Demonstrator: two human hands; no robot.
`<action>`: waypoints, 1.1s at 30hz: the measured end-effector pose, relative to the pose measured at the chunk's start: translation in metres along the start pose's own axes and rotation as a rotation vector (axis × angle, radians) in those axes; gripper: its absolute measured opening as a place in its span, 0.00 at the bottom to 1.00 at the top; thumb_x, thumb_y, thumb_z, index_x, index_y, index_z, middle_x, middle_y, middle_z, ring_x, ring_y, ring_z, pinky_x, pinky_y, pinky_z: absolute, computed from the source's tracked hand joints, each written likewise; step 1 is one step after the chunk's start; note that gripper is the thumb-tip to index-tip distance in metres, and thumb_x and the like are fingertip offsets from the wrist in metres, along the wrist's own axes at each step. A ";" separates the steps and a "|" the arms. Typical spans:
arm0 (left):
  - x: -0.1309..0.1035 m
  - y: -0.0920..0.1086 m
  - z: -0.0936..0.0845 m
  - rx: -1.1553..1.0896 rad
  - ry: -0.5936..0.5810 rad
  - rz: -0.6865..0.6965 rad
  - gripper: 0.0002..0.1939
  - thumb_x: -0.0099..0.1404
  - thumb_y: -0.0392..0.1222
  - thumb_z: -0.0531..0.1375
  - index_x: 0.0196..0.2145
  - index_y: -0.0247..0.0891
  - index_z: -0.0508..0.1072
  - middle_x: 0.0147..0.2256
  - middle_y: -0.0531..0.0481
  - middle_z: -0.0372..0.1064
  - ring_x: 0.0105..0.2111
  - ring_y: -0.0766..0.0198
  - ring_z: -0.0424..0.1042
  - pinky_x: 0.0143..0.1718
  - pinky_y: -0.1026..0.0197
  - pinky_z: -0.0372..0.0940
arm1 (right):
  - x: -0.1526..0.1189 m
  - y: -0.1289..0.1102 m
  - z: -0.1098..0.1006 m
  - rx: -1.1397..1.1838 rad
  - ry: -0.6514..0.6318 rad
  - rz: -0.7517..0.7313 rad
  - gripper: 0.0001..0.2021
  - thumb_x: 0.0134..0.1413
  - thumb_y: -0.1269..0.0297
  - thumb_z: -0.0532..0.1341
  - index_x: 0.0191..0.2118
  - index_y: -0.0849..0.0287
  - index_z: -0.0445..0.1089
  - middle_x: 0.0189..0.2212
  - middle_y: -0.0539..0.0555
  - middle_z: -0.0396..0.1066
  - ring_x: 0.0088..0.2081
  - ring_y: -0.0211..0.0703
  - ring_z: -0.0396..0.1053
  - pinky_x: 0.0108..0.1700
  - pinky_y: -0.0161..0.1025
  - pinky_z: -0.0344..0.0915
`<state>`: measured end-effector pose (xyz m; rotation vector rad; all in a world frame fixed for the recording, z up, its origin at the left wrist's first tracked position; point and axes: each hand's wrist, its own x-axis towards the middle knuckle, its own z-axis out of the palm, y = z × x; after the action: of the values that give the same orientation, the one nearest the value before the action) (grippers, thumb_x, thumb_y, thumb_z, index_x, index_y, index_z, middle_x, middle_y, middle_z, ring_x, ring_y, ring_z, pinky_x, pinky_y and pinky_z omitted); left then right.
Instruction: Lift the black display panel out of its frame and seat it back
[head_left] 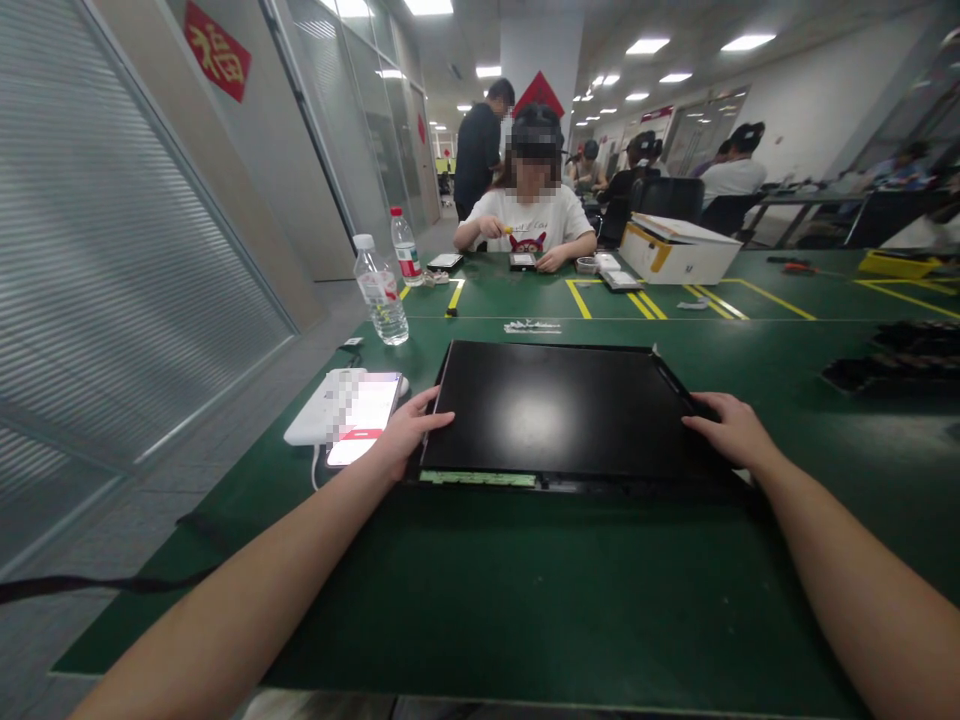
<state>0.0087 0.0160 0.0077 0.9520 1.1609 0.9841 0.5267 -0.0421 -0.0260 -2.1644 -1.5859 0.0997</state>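
In front of me is a black LCD screen panel [555, 410], its dark glossy face up, sitting in a black frame or tray. A green circuit strip [480, 479] shows along its near left edge. My left hand [412, 432] grips the left side, thumb on top and fingers around the edge. On the right side, my right hand [724, 432] holds the edge the same way, its thumb over the rim. The fingertips under the panel are hidden. Whether the panel rests on the table or is slightly raised, I cannot tell.
Left of the panel lie a phone [365, 425] and a white device [315, 410] with a cable. Two water bottles [381, 295] stand behind them. Across the green table [540, 600] a person [534, 215] works with a yellow-handled tool. A white box [679, 250] and black parts [900, 360] are rightward.
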 end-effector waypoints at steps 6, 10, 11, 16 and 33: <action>-0.009 0.011 0.001 0.022 -0.068 0.137 0.36 0.52 0.38 0.73 0.59 0.40 0.72 0.57 0.42 0.78 0.51 0.49 0.80 0.49 0.51 0.77 | -0.001 -0.001 0.001 -0.007 0.005 -0.004 0.21 0.53 0.55 0.62 0.51 0.55 0.79 0.55 0.62 0.76 0.62 0.62 0.69 0.65 0.59 0.64; -0.017 0.018 0.006 0.004 -0.083 0.212 0.36 0.51 0.40 0.72 0.59 0.38 0.72 0.62 0.39 0.73 0.58 0.45 0.76 0.56 0.47 0.73 | -0.002 0.000 0.001 -0.009 0.011 -0.002 0.22 0.53 0.53 0.62 0.52 0.54 0.79 0.56 0.61 0.76 0.62 0.61 0.70 0.64 0.58 0.65; -0.018 0.019 0.007 0.000 -0.084 0.211 0.36 0.51 0.40 0.72 0.59 0.38 0.72 0.63 0.39 0.72 0.58 0.45 0.75 0.56 0.46 0.73 | -0.001 0.000 0.002 -0.015 0.011 -0.002 0.23 0.53 0.52 0.62 0.52 0.55 0.79 0.56 0.62 0.76 0.61 0.61 0.70 0.64 0.57 0.65; -0.020 0.020 0.011 -0.019 -0.068 0.221 0.36 0.50 0.39 0.72 0.58 0.38 0.73 0.63 0.40 0.72 0.60 0.44 0.74 0.58 0.46 0.71 | 0.001 0.004 0.003 -0.020 0.004 -0.020 0.24 0.52 0.52 0.63 0.52 0.57 0.79 0.56 0.64 0.76 0.61 0.61 0.70 0.65 0.57 0.65; -0.023 0.019 0.011 -0.173 -0.249 0.284 0.48 0.53 0.39 0.77 0.69 0.41 0.66 0.63 0.42 0.74 0.64 0.41 0.71 0.63 0.46 0.70 | -0.005 -0.009 0.002 0.391 0.143 0.132 0.17 0.50 0.52 0.67 0.44 0.53 0.80 0.48 0.60 0.79 0.56 0.61 0.73 0.64 0.59 0.63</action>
<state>0.0142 -0.0017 0.0338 1.0834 0.7333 1.1352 0.5164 -0.0438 -0.0257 -1.9189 -1.2260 0.2663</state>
